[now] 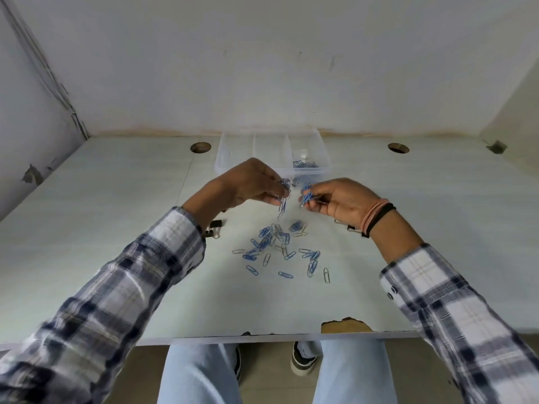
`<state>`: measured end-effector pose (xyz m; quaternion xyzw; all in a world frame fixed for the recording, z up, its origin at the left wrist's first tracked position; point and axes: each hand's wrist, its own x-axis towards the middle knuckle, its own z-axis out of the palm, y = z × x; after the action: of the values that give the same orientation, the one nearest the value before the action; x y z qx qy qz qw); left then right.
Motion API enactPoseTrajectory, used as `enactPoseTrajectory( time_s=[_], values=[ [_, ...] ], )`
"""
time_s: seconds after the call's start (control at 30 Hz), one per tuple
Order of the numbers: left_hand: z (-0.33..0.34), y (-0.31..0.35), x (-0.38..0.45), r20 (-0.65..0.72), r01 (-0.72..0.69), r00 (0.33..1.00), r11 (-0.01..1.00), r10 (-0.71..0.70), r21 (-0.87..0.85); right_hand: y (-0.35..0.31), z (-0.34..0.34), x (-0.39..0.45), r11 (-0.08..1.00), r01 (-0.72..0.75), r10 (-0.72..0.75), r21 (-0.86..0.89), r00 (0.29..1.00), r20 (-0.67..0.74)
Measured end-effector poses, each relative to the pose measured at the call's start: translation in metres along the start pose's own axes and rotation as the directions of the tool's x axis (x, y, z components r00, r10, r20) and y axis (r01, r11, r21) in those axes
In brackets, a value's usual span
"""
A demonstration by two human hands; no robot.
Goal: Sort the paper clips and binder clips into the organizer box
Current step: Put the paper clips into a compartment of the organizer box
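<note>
Above the desk (379, 228), both hands hover just in front of the box (233, 158), each pinching paper clips. Left hand (248, 185): fingers closed on a small cluster from which a short chain of linked blue clips (282, 206) dangles. Right hand (341, 199): fingers closed on a bunch of blue clips (306, 195). The two bunches sit near each other, apart by a small gap.

Step in hand, as judged: separating tangled clips by colour, mid-way through sorting. The right compartment already holds blue clips (304, 164); the middle and left compartments look empty through the clear walls. The next move likely calls for shaking or picking the dangling chain free, then carrying the blue bunch forward over the right compartment and releasing it there.

Remaining work: a loose pile (277, 246) of blue and silver clips lies on the desk below the hands, some overlapping, several stray ones lying apart at its near edge. Black binder clips (214, 227) lie beside the left wrist, and what seems to be another shows partly under the right wrist (351, 228). The clips are thin wire loops, prone to hooking together.
</note>
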<state>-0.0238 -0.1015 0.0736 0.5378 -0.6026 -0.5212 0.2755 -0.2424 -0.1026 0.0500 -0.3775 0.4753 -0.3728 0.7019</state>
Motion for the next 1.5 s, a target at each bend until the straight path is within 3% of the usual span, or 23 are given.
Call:
enactPoseTrajectory(
  time_s=[0.27,0.37,0.5,0.67,0.77,0.93,1.03,1.13,1.17,1.23,1.3,1.4,1.47,1.5],
  values=[
    [-0.009,0.082,0.074,-0.085,0.017,0.996,1.0,-0.015,0.021,-0.08,-0.015,0.037,0.989,0.14,-0.133,0.055,0.985,-0.111],
    [-0.007,0.096,0.104,-0.109,0.062,0.992,0.997,-0.057,0.051,-0.097,-0.015,0.061,0.987,0.142,-0.153,-0.075,0.975,-0.16],
    [0.005,0.095,0.131,-0.128,0.142,0.985,0.974,-0.12,0.179,-0.102,-0.012,0.087,0.966,0.038,-0.084,-0.256,0.982,-0.171],
    [0.014,0.083,0.14,-0.093,0.18,0.982,0.951,-0.162,0.25,-0.105,-0.012,0.085,0.837,-0.034,-0.041,-0.546,0.991,-0.126],
    [0.015,0.079,0.137,-0.109,0.17,0.983,0.959,-0.149,0.226,-0.106,-0.016,0.071,0.866,-0.023,-0.044,-0.499,0.992,-0.122],
    [0.014,0.078,0.109,-0.145,0.122,0.985,0.966,-0.09,0.228,-0.09,-0.024,0.043,0.88,0.112,-0.174,-0.461,0.98,-0.095],
    [0.016,0.067,0.079,-0.057,0.105,0.994,0.92,-0.09,0.379,-0.062,-0.02,0.028,0.693,0.084,-0.095,-0.716,0.995,0.025],
    [0.025,0.042,0.051,0.003,-0.012,1.0,0.765,0.013,0.643,-0.03,-0.006,0.022,0.282,0.109,-0.03,-0.953,0.994,0.105],
    [0.026,0.033,0.046,-0.014,-0.061,0.995,0.699,0.101,0.712,-0.021,0.0,0.022,0.152,0.128,-0.05,-0.98,0.991,0.122],
    [0.026,0.015,0.039,-0.042,-0.127,0.964,0.591,0.263,0.797,-0.004,0.008,0.024,0.031,0.126,-0.066,-0.992,0.99,0.123],
    [0.026,0.003,0.03,-0.053,-0.157,0.942,0.573,0.332,0.805,0.008,0.013,0.028,-0.085,0.142,-0.057,-0.986,0.988,0.147],
    [0.02,-0.002,0.008,-0.004,-0.125,0.976,0.575,0.219,0.809,0.019,0.022,0.024,-0.148,0.2,-0.023,-0.968,0.978,0.206],
    [0.013,-0.004,-0.009,0.1,-0.064,0.994,0.534,-0.04,0.843,0.018,0.028,0.01,-0.066,0.258,0.003,-0.964,0.966,0.258],
    [0.01,-0.007,-0.016,0.15,-0.036,0.973,0.521,-0.178,0.853,0.015,0.029,0.003,-0.036,0.276,0.03,-0.96,0.961,0.275]
  ],
)
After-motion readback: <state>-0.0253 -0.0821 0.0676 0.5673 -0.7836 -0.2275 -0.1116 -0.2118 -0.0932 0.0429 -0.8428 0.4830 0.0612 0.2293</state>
